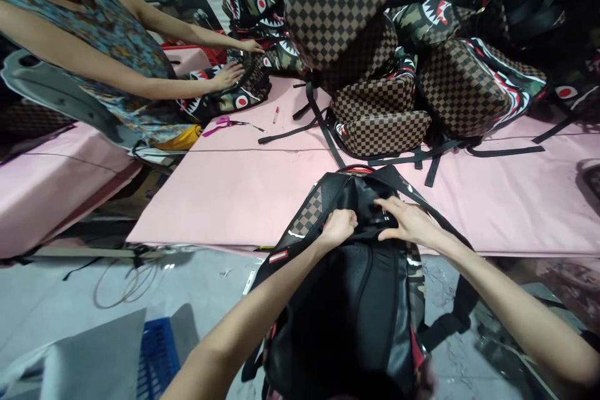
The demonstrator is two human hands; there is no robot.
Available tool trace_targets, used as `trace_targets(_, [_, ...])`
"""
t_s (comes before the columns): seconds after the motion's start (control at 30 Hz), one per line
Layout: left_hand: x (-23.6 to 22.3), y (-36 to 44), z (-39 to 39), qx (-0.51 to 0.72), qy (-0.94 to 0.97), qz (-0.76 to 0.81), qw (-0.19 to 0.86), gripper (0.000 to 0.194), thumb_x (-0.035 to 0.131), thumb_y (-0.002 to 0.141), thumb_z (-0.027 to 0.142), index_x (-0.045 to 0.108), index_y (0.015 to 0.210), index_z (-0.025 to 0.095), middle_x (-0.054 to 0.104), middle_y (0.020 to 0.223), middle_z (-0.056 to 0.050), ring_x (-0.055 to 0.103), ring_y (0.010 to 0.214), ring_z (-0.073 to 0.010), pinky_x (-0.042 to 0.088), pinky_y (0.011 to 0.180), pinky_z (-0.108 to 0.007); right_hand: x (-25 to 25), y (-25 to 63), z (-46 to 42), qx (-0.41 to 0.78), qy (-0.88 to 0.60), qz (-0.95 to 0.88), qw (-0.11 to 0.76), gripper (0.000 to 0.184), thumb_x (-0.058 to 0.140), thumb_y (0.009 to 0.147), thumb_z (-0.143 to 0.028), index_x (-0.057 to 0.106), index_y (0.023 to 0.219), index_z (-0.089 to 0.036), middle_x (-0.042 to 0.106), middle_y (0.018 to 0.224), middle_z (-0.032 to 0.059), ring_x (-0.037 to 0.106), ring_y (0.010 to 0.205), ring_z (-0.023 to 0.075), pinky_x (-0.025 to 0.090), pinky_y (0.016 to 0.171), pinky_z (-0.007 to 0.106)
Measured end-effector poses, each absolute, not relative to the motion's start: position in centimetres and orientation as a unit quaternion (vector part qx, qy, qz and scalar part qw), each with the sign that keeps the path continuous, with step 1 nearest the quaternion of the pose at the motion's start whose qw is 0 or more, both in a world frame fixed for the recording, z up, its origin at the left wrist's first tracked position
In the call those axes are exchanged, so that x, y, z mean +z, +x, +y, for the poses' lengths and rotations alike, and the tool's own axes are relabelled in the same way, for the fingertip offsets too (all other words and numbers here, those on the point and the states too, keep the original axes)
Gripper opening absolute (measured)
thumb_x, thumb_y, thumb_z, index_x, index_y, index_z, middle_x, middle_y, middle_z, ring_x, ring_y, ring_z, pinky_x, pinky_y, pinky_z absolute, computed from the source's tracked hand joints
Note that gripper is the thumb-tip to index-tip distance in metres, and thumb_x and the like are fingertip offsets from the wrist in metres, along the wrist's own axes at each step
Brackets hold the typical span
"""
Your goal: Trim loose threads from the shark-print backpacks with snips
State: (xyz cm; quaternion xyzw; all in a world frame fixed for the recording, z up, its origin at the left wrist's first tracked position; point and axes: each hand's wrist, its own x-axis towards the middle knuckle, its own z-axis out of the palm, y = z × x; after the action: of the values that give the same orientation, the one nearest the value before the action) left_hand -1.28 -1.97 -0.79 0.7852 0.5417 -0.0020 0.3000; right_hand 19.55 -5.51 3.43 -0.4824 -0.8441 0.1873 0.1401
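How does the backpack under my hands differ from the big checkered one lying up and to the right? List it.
The near backpack shows its black back; the far backpack shows a checkered face.
The near backpack extends past the table edge; the far backpack lies on the table.
Both have brown checks and camouflage.

Layout of surface (225,194)
Bags (384,131) piled behind; pen (275,115) before them; backpack (337,306) at front edge; basket (158,353) lower left
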Motion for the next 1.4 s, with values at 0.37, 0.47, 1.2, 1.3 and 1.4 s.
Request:
trace_targets(0.37, [-0.8,-1.4,-3.3,0.064,0.733,0.591,0.331,0.016,0.047,0.077,0.013,0.061,0.071,0.018,0.060,0.063,-0.001,0.054,0.059,-0.0127,0.034,0.058,-0.022,3.2,16.0,-2.1,0.072,-0.437,-0.897,-0.023,0.012,0.065,0.076,-0.024,0.063,0.084,-0.015,0.059,0.089,0.0074,0.051,0.087,0.0207,0.035,0.072,0.029])
trace_targets(0.47, [-0.9,-1.5,-3.3,0.078,0.732,0.588,0.335,0.015,0.047,0.077,0.013,0.060,0.069,0.018,0.059,0.063,-0.001,0.054,0.060,-0.0126,0.034,0.058,-0.022,2.9,15.2,-1.9,0.072,-0.436,-0.896,-0.036,0.012,0.064,0.077,-0.024,0.064,0.084,-0.015,0.059,0.089,0.0084,0.051,0.087,0.0206,0.034,0.073,0.029])
trace_targets(1.2, [1.5,-6.7,-4.0,0.130,0.898,0.412,0.083,0.012,0.051,0.081,0.012,0.055,0.092,0.015,0.055,0.089,-0.005,0.050,0.087,-0.0194,0.044,0.078,-0.033,4.2,15.8,-4.3,0.194,-0.568,-0.800,-0.013,0.022,0.057,0.081,-0.025,0.062,0.103,-0.020,0.069,0.092,0.0060,0.063,0.086,0.0202,0.040,0.067,0.023])
trace_targets(1.3, [0.8,-7.4,-7.8,0.171,0.917,0.358,0.042,0.008,0.048,0.083,0.011,0.052,0.078,0.016,0.051,0.077,-0.003,0.047,0.079,-0.0176,0.042,0.076,-0.031,4.7,16.1,-7.2,0.216,-0.561,-0.799,-0.009,0.025,0.056,0.083,-0.033,0.060,0.104,-0.022,0.069,0.089,0.0035,0.064,0.083,0.0188,0.040,0.066,0.023])
trace_targets(1.4, [0.0,-8.2,-12.4,0.217,0.925,0.311,0.006,0.023,0.037,0.086,0.007,0.051,0.069,0.016,0.046,0.068,-0.002,0.044,0.071,-0.0163,0.041,0.073,-0.031,5.3,16.0,-10.6,0.238,-0.533,-0.812,0.018,0.035,0.054,0.083,-0.040,0.055,0.111,-0.021,0.067,0.095,0.0054,0.062,0.087,0.0195,0.041,0.070,0.025])
